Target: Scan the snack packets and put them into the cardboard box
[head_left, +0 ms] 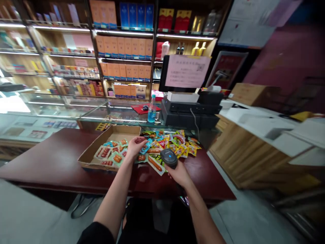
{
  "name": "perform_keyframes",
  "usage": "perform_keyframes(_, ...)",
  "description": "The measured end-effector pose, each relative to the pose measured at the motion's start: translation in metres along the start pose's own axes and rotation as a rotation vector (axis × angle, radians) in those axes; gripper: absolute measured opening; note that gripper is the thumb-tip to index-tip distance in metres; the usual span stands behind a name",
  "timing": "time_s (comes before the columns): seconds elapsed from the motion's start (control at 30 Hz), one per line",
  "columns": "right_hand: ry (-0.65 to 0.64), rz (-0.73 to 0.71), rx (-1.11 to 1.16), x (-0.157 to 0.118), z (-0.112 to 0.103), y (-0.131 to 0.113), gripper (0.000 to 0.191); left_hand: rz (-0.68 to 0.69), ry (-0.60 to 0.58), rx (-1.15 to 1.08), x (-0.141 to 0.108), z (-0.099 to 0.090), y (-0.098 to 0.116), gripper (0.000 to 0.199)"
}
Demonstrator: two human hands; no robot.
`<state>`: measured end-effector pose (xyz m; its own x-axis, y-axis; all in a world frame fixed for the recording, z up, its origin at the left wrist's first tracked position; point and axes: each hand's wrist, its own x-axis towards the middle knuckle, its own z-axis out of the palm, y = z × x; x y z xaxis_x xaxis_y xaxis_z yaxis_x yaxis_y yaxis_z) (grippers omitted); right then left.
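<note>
My right hand [179,173] is wrapped round the handle of a black barcode scanner [169,156], which has a small blue light on top. Its head hangs over a pile of snack packets [162,144] on the dark red table. At the pile's left side, my left hand [135,147] pinches a blue snack packet [146,146], its fingers partly covering it. Just left of that hand stands a shallow cardboard box [87,152] with several packed sausages [117,158] in it. A long sausage in clear wrap [155,164] lies under the scanner.
Behind the table [53,159] runs a glass counter [96,110] with a blue drink bottle [151,110]. A monitor [186,73] bearing a pink paper sheet stands over black till equipment [190,113]. Shelves of boxed goods [124,47] line the wall; a wooden cabinet [243,149] is at right.
</note>
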<state>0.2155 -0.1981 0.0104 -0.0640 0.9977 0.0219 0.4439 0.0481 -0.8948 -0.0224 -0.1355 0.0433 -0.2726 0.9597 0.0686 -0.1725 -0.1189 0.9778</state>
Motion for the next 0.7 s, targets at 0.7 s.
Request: perform_keyframes(0.7, 0.245, 0.176, 0.053, -0.042, -0.091, 0.051, 0.020, 0.313, -0.451, 1.259, -0.027, 0.172, -0.075, 0.033)
